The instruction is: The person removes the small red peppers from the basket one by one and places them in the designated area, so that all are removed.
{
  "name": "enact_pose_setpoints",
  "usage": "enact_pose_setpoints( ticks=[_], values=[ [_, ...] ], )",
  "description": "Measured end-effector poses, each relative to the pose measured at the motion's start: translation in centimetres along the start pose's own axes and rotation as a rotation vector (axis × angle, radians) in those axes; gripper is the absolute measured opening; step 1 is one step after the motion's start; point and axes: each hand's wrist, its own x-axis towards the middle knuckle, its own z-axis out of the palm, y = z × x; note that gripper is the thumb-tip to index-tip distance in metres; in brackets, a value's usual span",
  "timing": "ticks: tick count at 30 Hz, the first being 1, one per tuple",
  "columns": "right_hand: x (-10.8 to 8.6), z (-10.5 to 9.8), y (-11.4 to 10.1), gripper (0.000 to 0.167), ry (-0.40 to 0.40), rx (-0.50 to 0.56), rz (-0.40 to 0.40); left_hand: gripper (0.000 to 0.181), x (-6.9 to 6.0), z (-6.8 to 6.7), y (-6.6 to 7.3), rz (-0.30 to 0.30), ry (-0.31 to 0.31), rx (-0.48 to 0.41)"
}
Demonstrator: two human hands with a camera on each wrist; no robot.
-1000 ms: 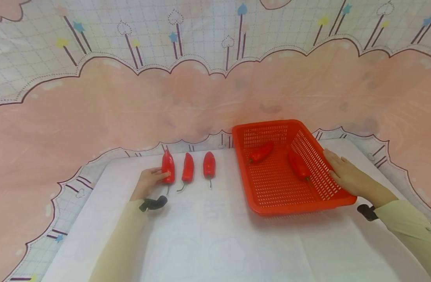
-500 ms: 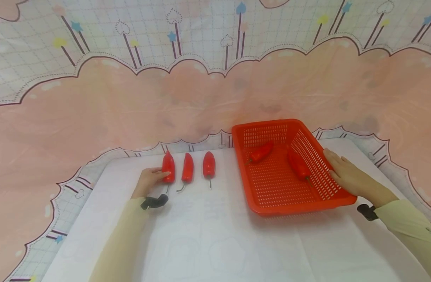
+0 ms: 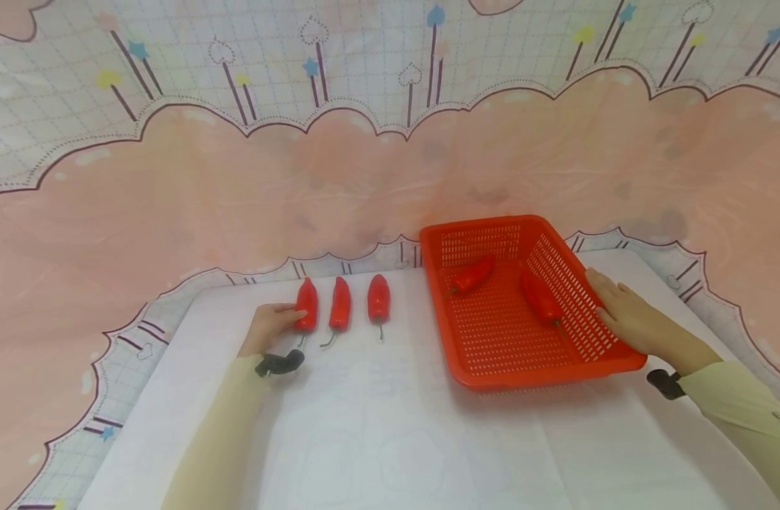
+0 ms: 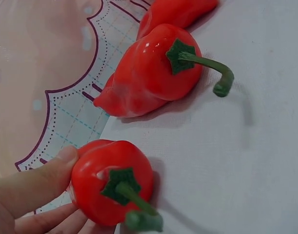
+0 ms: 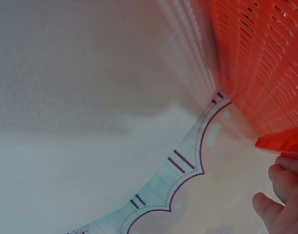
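At the left end of a row of three red peppers, my left hand (image 3: 271,327) holds the outermost red pepper (image 3: 307,299) between thumb and fingers. In the left wrist view, its green stem (image 4: 122,187) points towards the camera. Beside it lie a middle pepper (image 3: 341,304) and a right-hand pepper (image 3: 378,297), both stems towards me. My right hand (image 3: 628,319) rests against the right rim of a red plastic basket (image 3: 452,347), fingers fairly straight. Inside the basket are two more peppers, one at the back left (image 3: 475,275), one along the right side (image 3: 540,297).
A white cloth-covered table (image 3: 390,439) carries everything. Behind it hangs a pink and white patterned cloth (image 3: 300,184), close to the basket's far side. The right wrist view shows the basket's slotted outer wall (image 5: 266,63).
The tip of the pepper in my left hand has come down slightly towards me, so it lines up more with its neighbours. My right hand and the basket have stayed still.
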Motion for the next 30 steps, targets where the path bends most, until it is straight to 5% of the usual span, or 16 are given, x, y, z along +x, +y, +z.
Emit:
enact_pose_setpoints(
  ticks=[30],
  values=[
    [0.10,0.13,0.12,0.068,-0.014,-0.005,0.013,0.075,-0.43,-0.05,0.14,0.026,-0.015,0.000]
  ],
)
